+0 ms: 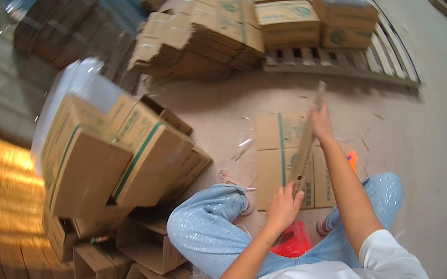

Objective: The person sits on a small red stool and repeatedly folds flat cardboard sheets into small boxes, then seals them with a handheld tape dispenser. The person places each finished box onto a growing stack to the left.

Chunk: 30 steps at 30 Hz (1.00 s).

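Note:
Between my knees I hold a flattened cardboard box point(307, 137) tilted up almost edge-on. My left hand point(286, 208) is closed on its near end. Farther out, my right hand point(321, 122) grips the far part along the right side; some of its fingers are hidden behind the board. Beneath it, another flattened cardboard box point(270, 158) with a green stripe lies on the floor. A red plastic object point(298, 239), perhaps a stool, shows between my thighs. Just right of the flat box is a small orange item point(352, 160), partly covered by my right arm.
Opened-up cardboard boxes point(142, 165) are piled at my left, with clear plastic point(86, 79) on top. Ahead lean stacks of flattened boxes point(207, 41). Closed boxes point(287, 19) stand on a wooden pallet point(341, 65) at the far right. Scraps point(245, 143) litter the floor.

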Available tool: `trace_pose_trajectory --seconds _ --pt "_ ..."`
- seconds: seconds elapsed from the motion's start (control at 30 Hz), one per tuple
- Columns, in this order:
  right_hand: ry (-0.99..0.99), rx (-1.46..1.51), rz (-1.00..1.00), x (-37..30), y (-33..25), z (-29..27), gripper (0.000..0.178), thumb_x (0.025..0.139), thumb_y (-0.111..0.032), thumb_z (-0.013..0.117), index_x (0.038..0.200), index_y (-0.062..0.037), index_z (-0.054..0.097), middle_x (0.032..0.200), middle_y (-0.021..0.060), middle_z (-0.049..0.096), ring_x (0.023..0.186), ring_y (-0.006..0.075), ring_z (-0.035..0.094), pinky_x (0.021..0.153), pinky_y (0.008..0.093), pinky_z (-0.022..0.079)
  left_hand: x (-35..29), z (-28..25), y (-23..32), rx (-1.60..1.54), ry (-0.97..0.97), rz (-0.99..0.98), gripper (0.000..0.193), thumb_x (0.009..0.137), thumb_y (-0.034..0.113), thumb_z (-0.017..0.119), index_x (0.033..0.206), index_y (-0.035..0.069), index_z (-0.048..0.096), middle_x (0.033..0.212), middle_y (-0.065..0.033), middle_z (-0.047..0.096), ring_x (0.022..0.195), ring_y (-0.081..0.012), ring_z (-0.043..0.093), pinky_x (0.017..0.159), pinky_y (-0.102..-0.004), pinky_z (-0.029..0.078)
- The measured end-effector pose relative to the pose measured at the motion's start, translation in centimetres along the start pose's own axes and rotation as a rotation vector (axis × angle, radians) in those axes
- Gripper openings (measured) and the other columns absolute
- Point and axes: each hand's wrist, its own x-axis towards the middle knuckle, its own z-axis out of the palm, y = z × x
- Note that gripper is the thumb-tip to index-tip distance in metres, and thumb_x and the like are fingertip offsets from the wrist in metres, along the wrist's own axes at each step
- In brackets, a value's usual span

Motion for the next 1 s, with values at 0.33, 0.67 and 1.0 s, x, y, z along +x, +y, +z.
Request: trace_pose_trajectory --seconds 0.33,0.67,1.0 --pt "-0.04 0.085 0.149 -0.4 1.1 -1.4 0.054 0.097 -0.051 0.035 0.122 -0.0049 0.049 0.104 0.0132 0.059 0.096 0.0266 0.059 0.081 0.0387 0.049 -2.2 -2.8 -2.1 -0.156 0.0 -0.114 0.042 0.096 0.042 0.042 0.108 0.006 0.061 0.095 -0.0206 0.064 0.09 -0.04 0.06 0.076 -0.0471 0.047" --pt "-0.061 -0.091 -0.018 -4.6 -0.6 -7.2 0.035 0.092 -0.03 0.046 0.111 -0.0008 0.052 0.086 0.0121 0.061 0.071 0.0242 0.062 0.05 0.0361 0.051 -3.7 -4.3 -1.5 0.234 -0.187 -0.083 0.051 0.088 0.053 0.05 0.109 0.009 0.063 0.095 -0.0161 0.068 0.089 -0.0353 0.064 0.075 -0.0447 0.05" --pt "-0.321 -0.676 -0.075 -10.9 -5.7 -11.7 0.039 0.076 -0.012 0.049 0.109 0.0089 0.053 0.098 0.0333 0.061 0.096 0.0467 0.058 0.088 0.048 0.046 -3.6 -9.0 -5.2 0.354 0.171 -0.289 0.027 0.082 0.019 0.049 0.084 -0.005 0.063 0.083 -0.0278 0.064 0.078 -0.0441 0.063 0.073 -0.0517 0.05"
